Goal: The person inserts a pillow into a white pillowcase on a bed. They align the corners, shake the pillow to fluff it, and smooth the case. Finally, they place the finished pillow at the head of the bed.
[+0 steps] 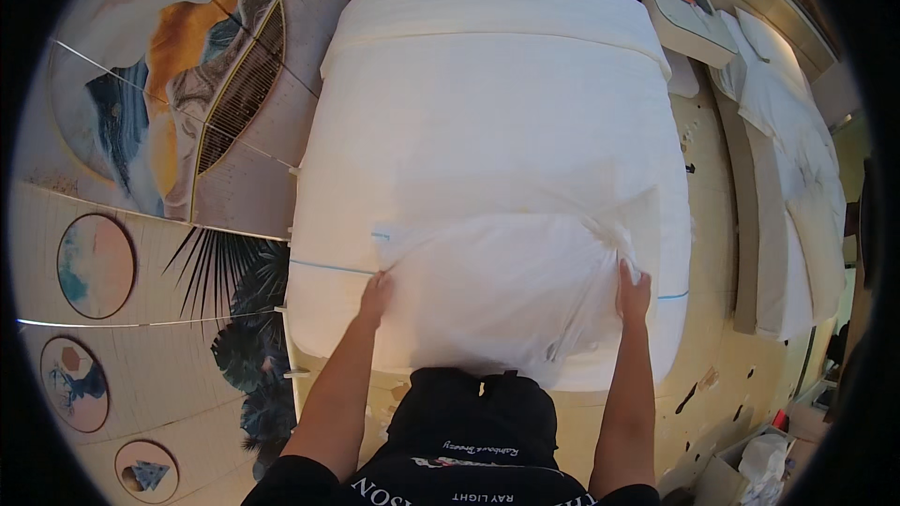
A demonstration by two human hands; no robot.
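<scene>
Both my arms reach forward over the foot of a bed made up in white. Between my hands spreads a rumpled white linen piece (492, 272), by its size and shape a pillowcase. My left hand (377, 295) is closed on its left edge, below a small blue mark. On the right my right hand (634, 292) grips a bunched corner, where creases fan out. The pillowcase lies low over the white bed cover (487, 122), partly hiding it; whether it touches all along cannot be seen. A thin blue line crosses the cover on either side.
A bedside cabinet (689, 23) with small items stands at the far right. Beyond a floor strip is a second bed (783, 178) with rumpled white linen. Painted panels (178, 84) line the left. A bin (741, 473) with a white bag stands at the lower right.
</scene>
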